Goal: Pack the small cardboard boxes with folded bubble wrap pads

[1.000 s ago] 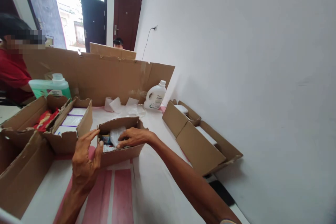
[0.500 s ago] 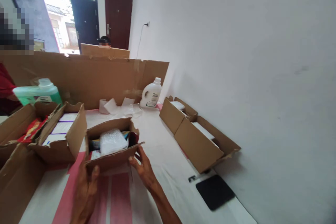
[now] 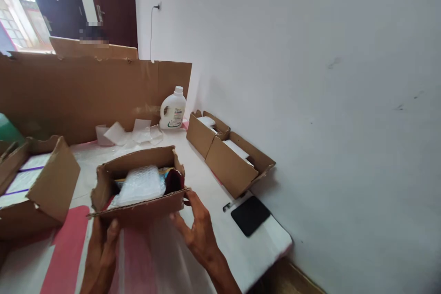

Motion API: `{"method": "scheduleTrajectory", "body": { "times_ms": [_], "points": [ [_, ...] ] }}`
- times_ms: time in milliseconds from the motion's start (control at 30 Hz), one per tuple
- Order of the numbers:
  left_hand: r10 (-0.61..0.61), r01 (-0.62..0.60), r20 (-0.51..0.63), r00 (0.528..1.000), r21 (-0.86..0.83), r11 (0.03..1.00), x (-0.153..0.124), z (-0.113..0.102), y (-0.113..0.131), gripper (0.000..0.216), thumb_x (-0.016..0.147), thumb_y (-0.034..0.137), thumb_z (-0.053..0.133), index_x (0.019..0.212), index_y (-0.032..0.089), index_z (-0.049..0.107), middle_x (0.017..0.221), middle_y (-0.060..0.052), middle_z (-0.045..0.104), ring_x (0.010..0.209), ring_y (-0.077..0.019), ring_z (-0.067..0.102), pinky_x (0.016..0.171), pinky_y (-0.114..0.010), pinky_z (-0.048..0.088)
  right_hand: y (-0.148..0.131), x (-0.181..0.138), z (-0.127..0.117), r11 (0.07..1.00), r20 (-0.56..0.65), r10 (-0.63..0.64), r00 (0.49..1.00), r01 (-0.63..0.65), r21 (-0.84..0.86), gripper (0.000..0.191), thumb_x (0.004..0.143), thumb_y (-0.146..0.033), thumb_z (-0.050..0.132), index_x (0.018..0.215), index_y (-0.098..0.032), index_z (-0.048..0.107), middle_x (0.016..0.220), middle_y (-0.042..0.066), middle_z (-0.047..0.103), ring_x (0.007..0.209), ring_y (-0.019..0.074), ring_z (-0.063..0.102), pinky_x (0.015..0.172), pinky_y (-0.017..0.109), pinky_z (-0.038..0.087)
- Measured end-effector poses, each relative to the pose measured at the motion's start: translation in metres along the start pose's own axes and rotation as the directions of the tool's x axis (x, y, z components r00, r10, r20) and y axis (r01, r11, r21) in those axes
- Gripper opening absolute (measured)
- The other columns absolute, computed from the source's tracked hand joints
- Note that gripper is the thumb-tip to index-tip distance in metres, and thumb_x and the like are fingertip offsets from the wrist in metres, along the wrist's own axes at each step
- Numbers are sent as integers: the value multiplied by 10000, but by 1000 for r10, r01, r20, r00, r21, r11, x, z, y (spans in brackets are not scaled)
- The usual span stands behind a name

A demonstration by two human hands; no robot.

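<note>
A small open cardboard box (image 3: 138, 209) is held in front of me just above the table. Inside it lies a wad of bubble wrap (image 3: 139, 184) with a dark red item (image 3: 173, 180) to its right. My left hand (image 3: 101, 250) grips the box's near left underside. My right hand (image 3: 198, 232) holds its near right corner, thumb on the front flap.
A tall cardboard sheet (image 3: 86, 94) stands across the back. A white jug (image 3: 172, 109) sits by it. Two open boxes (image 3: 229, 156) lie along the white wall, a black pad (image 3: 250, 215) near the table's right edge. Another box with white packs (image 3: 34, 183) stands at left.
My right hand has come out of the box and taken its near right corner; both hands have drawn the box toward me. The view has swung to the right.
</note>
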State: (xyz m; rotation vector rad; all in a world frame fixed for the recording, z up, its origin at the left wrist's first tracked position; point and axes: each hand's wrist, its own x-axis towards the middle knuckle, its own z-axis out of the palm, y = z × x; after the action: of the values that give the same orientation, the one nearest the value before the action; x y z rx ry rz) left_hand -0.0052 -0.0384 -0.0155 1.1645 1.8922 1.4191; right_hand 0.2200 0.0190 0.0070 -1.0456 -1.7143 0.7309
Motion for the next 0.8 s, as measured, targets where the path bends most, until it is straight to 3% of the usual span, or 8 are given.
{"method": "scheduleTrajectory", "body": {
  "times_ms": [100, 200, 267, 400, 500, 567, 667, 800],
  "points": [
    [48, -46, -61, 997, 33, 998, 19, -8, 7, 663, 871, 703, 470, 1363, 264, 539, 1332, -76, 620, 1341, -330, 495, 1191, -539, 328, 0, 1, 15, 999, -14, 9, 1000, -8, 45, 503, 894, -332, 694, 1361, -225, 541, 1271, 104, 639, 1151, 265, 635, 998, 399, 552],
    [120, -120, 1, 993, 13, 993, 52, 10, 21, 682, 842, 727, 493, 1309, 235, 564, 1279, -83, 645, 1289, -329, 539, 1162, -520, 376, 10, 6, 14, 997, -65, 47, 997, -43, 56, 488, 928, -333, 646, 1389, -230, 527, 1291, 104, 629, 1151, 261, 640, 994, 407, 557],
    [179, -175, 79, 981, -54, 983, 80, 43, 33, 670, 866, 709, 481, 1312, 214, 552, 1320, -100, 623, 1299, -322, 535, 1169, -508, 367, 25, 12, 4, 998, -143, 58, 988, -56, 21, 495, 946, -355, 616, 1414, -230, 509, 1312, 113, 621, 1170, 271, 637, 1001, 425, 555],
    [297, -252, 252, 921, -197, 948, 145, 135, 51, 734, 901, 708, 406, 1418, 189, 452, 1460, -128, 527, 1437, -298, 409, 1225, -473, 280, 71, 31, -17, 984, -345, 75, 936, -125, -124, 583, 954, -399, 600, 1485, -218, 439, 1416, 144, 564, 1291, 315, 575, 1076, 501, 504],
    [297, -241, 331, 896, -200, 950, 180, 195, 50, 827, 864, 734, 445, 1466, 171, 387, 1539, -161, 443, 1503, -312, 307, 1246, -502, 224, 111, 43, -18, 962, -403, 76, 912, -174, -213, 673, 950, -412, 600, 1538, -176, 374, 1527, 178, 466, 1420, 346, 451, 1151, 564, 414],
    [250, -205, 352, 902, -161, 966, 186, 221, 38, 925, 824, 741, 511, 1507, 149, 314, 1616, -204, 309, 1548, -349, 173, 1257, -560, 130, 136, 45, -11, 954, -383, 79, 920, -182, -240, 704, 943, -390, 603, 1558, -162, 347, 1566, 183, 422, 1463, 349, 392, 1170, 575, 387],
    [175, -148, 374, 911, -99, 984, 165, 243, 14, 1023, 832, 729, 521, 1564, 112, 160, 1678, -235, 78, 1570, -352, -4, 1259, -581, 37, 160, 39, 3, 956, -359, 106, 927, -195, -222, 709, 941, -353, 599, 1573, -185, 325, 1581, 162, 409, 1468, 330, 391, 1166, 550, 406],
    [144, -119, 466, 873, -82, 989, 127, 256, -5, 951, 904, 706, 416, 1584, 107, 128, 1672, -226, 140, 1568, -305, 116, 1269, -517, 148, 169, 36, 13, 957, -357, 160, 920, -233, -171, 712, 959, -362, 578, 1590, -208, 289, 1610, 142, 368, 1488, 310, 360, 1186, 537, 383]
  ]
}}
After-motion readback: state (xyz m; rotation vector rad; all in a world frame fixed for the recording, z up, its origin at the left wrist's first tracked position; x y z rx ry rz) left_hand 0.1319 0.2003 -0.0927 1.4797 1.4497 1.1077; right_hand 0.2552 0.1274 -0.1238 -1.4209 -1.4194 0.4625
